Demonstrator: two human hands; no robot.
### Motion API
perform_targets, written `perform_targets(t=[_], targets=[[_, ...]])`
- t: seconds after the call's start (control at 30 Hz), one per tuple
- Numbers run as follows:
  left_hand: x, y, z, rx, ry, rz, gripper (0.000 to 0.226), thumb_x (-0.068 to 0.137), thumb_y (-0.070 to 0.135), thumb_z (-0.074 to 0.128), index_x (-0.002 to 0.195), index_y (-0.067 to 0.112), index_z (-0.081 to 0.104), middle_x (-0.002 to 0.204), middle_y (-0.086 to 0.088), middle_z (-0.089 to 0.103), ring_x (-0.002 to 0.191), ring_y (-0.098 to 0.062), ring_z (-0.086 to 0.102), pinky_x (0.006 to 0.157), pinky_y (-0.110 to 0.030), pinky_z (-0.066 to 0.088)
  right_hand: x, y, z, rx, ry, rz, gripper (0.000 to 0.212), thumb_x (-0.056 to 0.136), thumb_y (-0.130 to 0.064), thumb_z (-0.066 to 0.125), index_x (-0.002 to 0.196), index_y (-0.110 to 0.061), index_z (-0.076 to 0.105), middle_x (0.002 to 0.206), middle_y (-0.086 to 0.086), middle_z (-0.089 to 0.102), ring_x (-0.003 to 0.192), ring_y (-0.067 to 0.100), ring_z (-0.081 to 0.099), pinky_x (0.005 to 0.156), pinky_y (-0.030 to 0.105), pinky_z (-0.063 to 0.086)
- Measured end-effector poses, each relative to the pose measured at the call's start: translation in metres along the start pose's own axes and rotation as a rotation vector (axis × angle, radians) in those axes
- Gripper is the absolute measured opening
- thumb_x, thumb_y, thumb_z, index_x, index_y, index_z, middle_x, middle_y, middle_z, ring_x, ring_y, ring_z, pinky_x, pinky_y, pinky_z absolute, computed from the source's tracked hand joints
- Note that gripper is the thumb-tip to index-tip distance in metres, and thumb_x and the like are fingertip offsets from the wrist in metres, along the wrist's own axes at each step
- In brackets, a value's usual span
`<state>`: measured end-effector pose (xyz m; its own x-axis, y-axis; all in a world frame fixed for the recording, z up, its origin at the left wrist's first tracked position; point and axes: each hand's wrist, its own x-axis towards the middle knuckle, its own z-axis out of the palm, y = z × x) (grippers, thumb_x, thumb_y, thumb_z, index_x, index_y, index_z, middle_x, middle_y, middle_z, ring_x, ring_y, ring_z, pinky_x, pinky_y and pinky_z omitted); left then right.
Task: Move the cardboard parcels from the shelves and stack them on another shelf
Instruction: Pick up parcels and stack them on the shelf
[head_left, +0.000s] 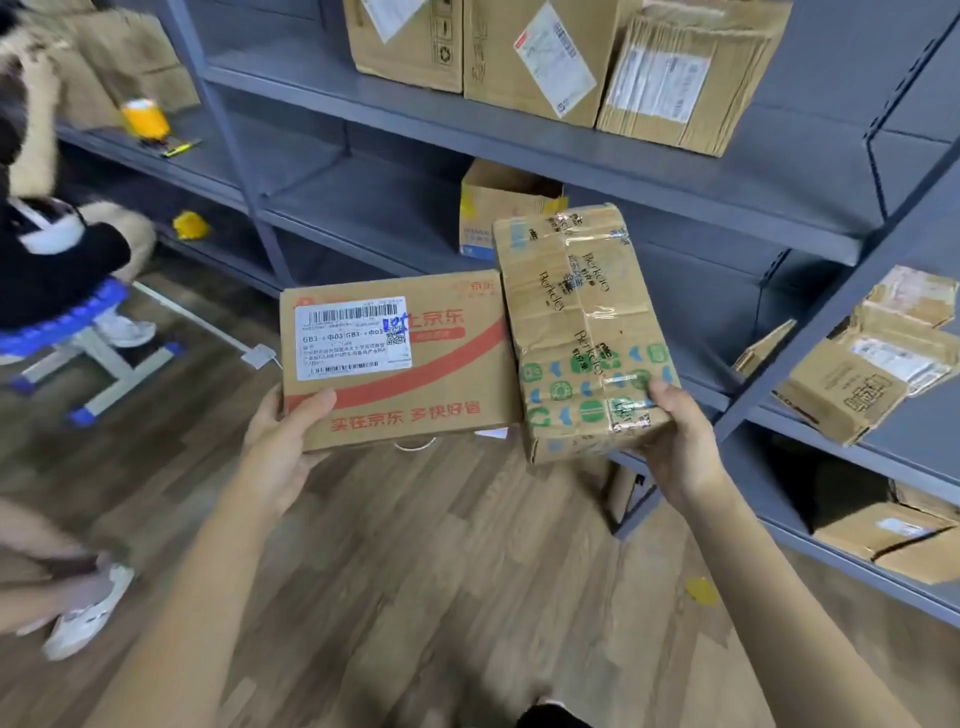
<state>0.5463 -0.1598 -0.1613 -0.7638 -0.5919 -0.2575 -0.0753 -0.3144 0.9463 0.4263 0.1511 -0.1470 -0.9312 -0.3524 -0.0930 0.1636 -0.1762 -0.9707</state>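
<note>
My left hand (283, 441) grips the near left corner of a flat cardboard parcel (415, 384) with red print and a white shipping label, thumb on top. My right hand (675, 441) grips the near end of a taped brown parcel (582, 322) with green and blue icons, thumb on its top face. Both parcels are held side by side in the air in front of grey metal shelves (519, 140). An open small box (498, 208) stands on the middle shelf behind them.
Several large boxes (545, 52) sit on the upper shelf. More parcels (852, 379) lie on the shelf unit at the right, others (893, 535) lower down. A seated person (52, 249) on a blue stool is at the left. Another person's shoe (88, 613) rests on the wood floor.
</note>
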Motion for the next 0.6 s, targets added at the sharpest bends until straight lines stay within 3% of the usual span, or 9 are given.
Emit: perform_targets(t=[0.07, 0.17, 0.3, 0.43, 0.5, 0.6], targets=[[0.018, 0.015, 0.005, 0.001, -0.028, 0.033, 0.021, 0.091, 0.011, 0.055, 0.107, 0.025, 0.052, 0.093, 0.006, 0.069, 0.077, -0.005, 0.069, 0.068, -0.029, 0.055, 0.018, -0.018, 0.007, -0.037, 0.03, -0.056, 0.035, 0.08, -0.034, 0.043, 0.088, -0.027, 0.075, 0.092, -0.005, 0.075, 0.087, 0.014, 0.071, 0.064, 0.031, 0.057], [0.046, 0.033, 0.018, -0.022, -0.061, 0.059, 0.029, 0.091, 0.013, 0.056, 0.118, 0.02, 0.049, 0.107, 0.001, 0.066, 0.091, -0.013, 0.065, 0.081, -0.038, 0.052, 0.051, -0.038, 0.014, -0.04, 0.07, -0.128, 0.028, 0.083, -0.03, 0.045, 0.09, -0.024, 0.071, 0.085, -0.007, 0.075, 0.079, 0.011, 0.071, 0.056, 0.024, 0.054], [0.089, 0.054, 0.039, -0.052, -0.098, 0.079, 0.038, 0.091, 0.016, 0.057, 0.127, 0.017, 0.047, 0.113, -0.003, 0.065, 0.1, -0.017, 0.063, 0.087, -0.042, 0.051, 0.092, -0.054, 0.022, -0.016, 0.084, -0.176, 0.022, 0.086, -0.029, 0.044, 0.091, -0.022, 0.064, 0.078, -0.011, 0.073, 0.071, 0.007, 0.069, 0.053, 0.02, 0.052], [0.135, 0.082, 0.064, -0.047, -0.163, 0.141, 0.024, 0.091, 0.016, 0.057, 0.113, 0.023, 0.052, 0.108, 0.001, 0.066, 0.098, -0.016, 0.064, 0.082, -0.039, 0.052, 0.128, -0.068, 0.021, 0.022, 0.099, -0.244, 0.023, 0.093, -0.023, 0.036, 0.095, -0.019, 0.058, 0.072, -0.013, 0.071, 0.063, 0.003, 0.066, 0.047, 0.014, 0.046], [0.155, 0.098, 0.082, -0.039, -0.211, 0.161, 0.019, 0.091, 0.016, 0.056, 0.107, 0.026, 0.053, 0.103, 0.003, 0.067, 0.093, -0.012, 0.066, 0.078, -0.036, 0.052, 0.142, -0.078, 0.019, 0.043, 0.141, -0.25, 0.024, 0.083, -0.03, 0.04, 0.096, -0.023, 0.06, 0.076, -0.013, 0.072, 0.068, 0.005, 0.067, 0.05, 0.016, 0.048], [0.183, 0.117, 0.109, -0.034, -0.301, 0.183, 0.024, 0.091, 0.017, 0.056, 0.113, 0.024, 0.051, 0.109, 0.001, 0.067, 0.099, -0.015, 0.065, 0.082, -0.039, 0.052, 0.157, -0.094, 0.013, 0.068, 0.251, -0.286, 0.031, 0.074, -0.034, 0.04, 0.082, -0.029, 0.07, 0.075, -0.014, 0.071, 0.067, 0.004, 0.066, 0.054, 0.016, 0.045]])
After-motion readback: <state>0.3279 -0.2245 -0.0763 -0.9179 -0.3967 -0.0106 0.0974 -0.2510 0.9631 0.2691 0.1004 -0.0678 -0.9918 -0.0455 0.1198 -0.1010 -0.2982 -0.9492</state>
